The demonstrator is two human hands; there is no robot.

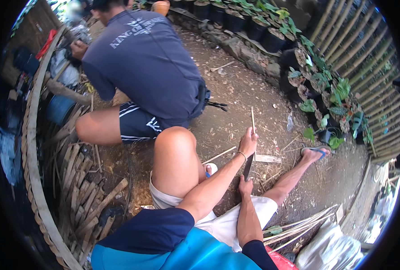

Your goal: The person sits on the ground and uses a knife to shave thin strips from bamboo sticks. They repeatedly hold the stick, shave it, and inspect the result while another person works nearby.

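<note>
My left hand (248,141) is closed around a thin bamboo or wooden strip (253,118), which points up and away from me. Just below it, my right hand (245,185) grips a knife with a dark blade (248,168); its handle is hidden in the fist. The blade lies close to my left wrist and the lower end of the strip; whether it touches the strip I cannot tell. A flat pale piece of wood (268,158) lies on the ground just beyond the hands. Long thin strips (297,227) lie in a bundle by my right thigh.
Another person (146,67) crouches close at the upper left, back turned. Split wood pieces (85,199) are piled left, beside a curved wooden edge (34,135). Potted plants (274,37) and stones line the right, before a bamboo fence (361,50). A white sack (331,249) lies lower right.
</note>
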